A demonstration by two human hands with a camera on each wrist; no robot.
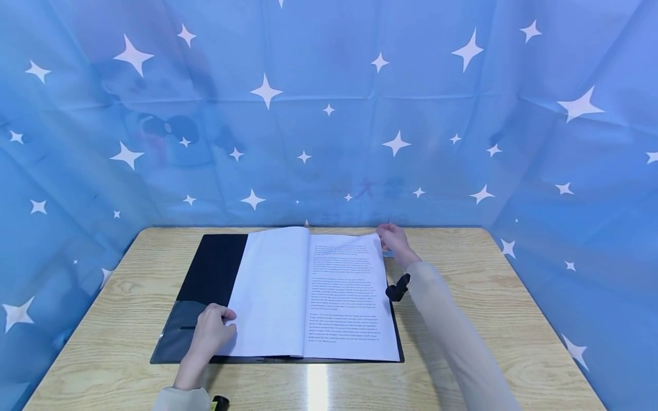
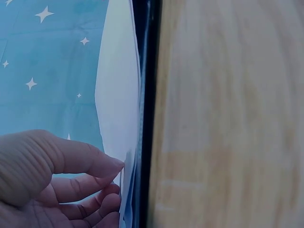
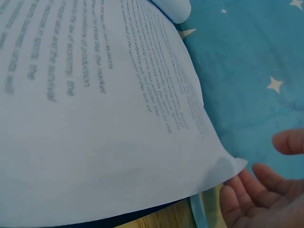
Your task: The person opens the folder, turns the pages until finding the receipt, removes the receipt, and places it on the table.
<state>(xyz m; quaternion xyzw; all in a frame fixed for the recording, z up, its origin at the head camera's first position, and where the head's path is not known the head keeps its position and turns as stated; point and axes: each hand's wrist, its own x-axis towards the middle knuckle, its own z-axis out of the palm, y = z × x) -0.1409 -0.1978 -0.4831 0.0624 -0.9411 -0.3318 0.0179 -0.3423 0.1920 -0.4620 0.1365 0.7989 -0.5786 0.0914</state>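
Sheets of white paper [image 1: 349, 297] lie in an open black folder [image 1: 218, 262] in front of you. The right-hand page carries black print in several paragraphs; the left-hand page [image 1: 269, 297] is white and bows slightly upward along the folder's middle. A strip of the folder's dark cover shows to the left of the paper, with a see-through pocket [image 1: 172, 342] at its near corner.

Your left hand [image 1: 212, 331] is at the left edge of the left-hand page, towards the folder's near side. Its fingers are bent, thumb and forefinger tips close together against the paper's edge; whether they pinch a sheet, you cannot tell.

Your right hand [image 1: 393, 240] is at the folder's far right corner. Its fingertips touch the printed page's corner, which turns up slightly, while the thumb stands apart from them. A pale blue strip [image 3: 197, 213] sticks out beside the folder at that corner.

You wear a black device [image 1: 398, 288] at your right wrist, to the right of the folder. Beneath the folder is a wood-grain table [image 1: 462, 285]; beyond it hangs a blue curtain [image 1: 329, 165] with white stars.
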